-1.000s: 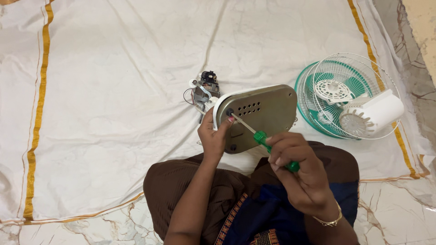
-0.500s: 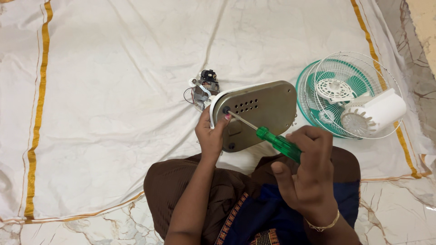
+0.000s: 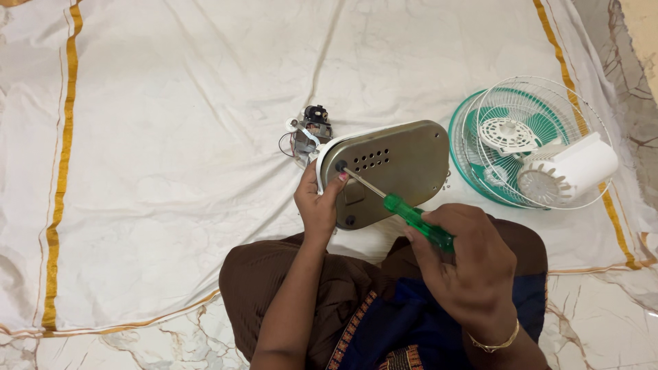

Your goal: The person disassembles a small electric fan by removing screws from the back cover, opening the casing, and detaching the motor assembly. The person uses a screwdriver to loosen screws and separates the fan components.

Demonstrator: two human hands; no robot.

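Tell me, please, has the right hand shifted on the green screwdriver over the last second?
Yes. The right hand has rolled around the green screwdriver, whose tip stays at the metal base plate.

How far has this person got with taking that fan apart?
Already done, it seems: the wire guards and white motor cover lie stacked at the right, and the bare motor sits on the cloth. In hand: the left hand steadies the base plate while the right hand drives a green screwdriver into a screw near its edge. Left: another dark screw lower on the plate.
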